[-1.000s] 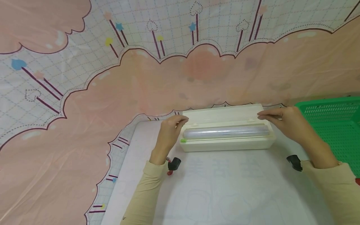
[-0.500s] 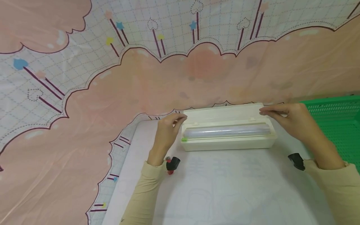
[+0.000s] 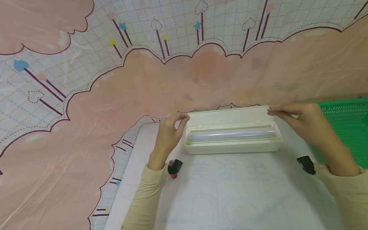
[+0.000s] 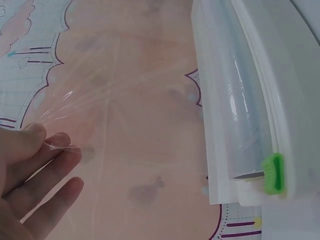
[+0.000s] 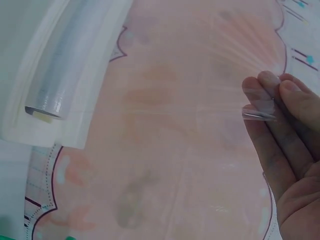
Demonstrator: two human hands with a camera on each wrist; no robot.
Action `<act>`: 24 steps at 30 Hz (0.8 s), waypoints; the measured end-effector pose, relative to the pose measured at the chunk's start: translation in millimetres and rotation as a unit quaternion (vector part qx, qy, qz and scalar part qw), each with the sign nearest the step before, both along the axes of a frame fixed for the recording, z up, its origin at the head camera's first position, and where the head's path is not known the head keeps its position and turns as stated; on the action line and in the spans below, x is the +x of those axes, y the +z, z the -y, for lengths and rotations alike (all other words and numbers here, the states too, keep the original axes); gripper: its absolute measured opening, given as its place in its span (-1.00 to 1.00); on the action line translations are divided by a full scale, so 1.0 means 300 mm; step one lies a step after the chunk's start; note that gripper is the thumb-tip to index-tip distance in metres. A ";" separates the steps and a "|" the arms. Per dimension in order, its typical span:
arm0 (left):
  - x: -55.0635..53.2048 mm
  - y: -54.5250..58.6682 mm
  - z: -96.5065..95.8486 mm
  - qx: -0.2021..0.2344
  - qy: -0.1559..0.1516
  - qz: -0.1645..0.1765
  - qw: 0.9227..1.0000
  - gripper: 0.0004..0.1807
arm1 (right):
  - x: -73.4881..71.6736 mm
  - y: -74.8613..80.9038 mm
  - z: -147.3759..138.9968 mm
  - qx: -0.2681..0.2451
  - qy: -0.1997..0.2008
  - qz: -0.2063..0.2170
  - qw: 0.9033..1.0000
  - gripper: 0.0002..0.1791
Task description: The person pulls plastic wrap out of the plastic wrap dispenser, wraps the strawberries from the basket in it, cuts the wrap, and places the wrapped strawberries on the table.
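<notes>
A white cling film dispenser (image 3: 233,149) lies on the table with its lid (image 3: 227,116) raised at the back. Inside it is a roll of clear cling film (image 3: 231,134), and a green slide cutter (image 4: 274,173) sits at its left end. My left hand (image 3: 169,132) pinches one corner of the pulled-out film (image 4: 62,148) between thumb and fingertips, beyond the box's left end. On the other side, my right hand (image 3: 307,124) pinches the opposite corner, where the film (image 5: 260,116) folds over the fingers. Stretch creases fan out from both grips. The transparent sheet barely shows in the head view.
A green plastic basket (image 3: 345,108) stands to the right, partly behind the right hand and forearm. White sheeting (image 3: 230,195) covers the tabletop in front of the box. Behind it hangs a pink cloud-patterned cloth (image 3: 172,86). A black wrist camera (image 3: 175,166) sits by the left cuff.
Both hands have moved slightly outward and away from me, still pinching the film. The dispenser stays in place with its lid raised.
</notes>
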State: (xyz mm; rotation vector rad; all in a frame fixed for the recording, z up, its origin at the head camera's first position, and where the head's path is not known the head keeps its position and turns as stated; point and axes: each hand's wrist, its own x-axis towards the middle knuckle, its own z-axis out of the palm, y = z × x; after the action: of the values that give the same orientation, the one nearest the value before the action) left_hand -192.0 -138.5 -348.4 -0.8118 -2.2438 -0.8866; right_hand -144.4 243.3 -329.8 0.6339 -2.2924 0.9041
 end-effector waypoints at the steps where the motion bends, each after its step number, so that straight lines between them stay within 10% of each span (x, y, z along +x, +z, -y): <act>1: 0.001 0.002 0.000 0.002 -0.001 0.003 1.000 -0.90 | 0.002 0.004 0.000 -0.003 0.005 -0.004 1.000 -0.67; 24: 0.010 0.102 -0.011 0.025 -0.029 -0.005 0.999 -0.94 | 0.015 0.085 -0.011 -0.027 0.008 -0.023 0.999 -0.66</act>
State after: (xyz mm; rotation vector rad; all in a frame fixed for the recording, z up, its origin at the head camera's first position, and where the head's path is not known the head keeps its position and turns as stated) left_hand -189.0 -135.3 -317.9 -0.8608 -2.1904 -0.9584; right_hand -139.9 246.6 -304.4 0.6452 -2.2173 0.9458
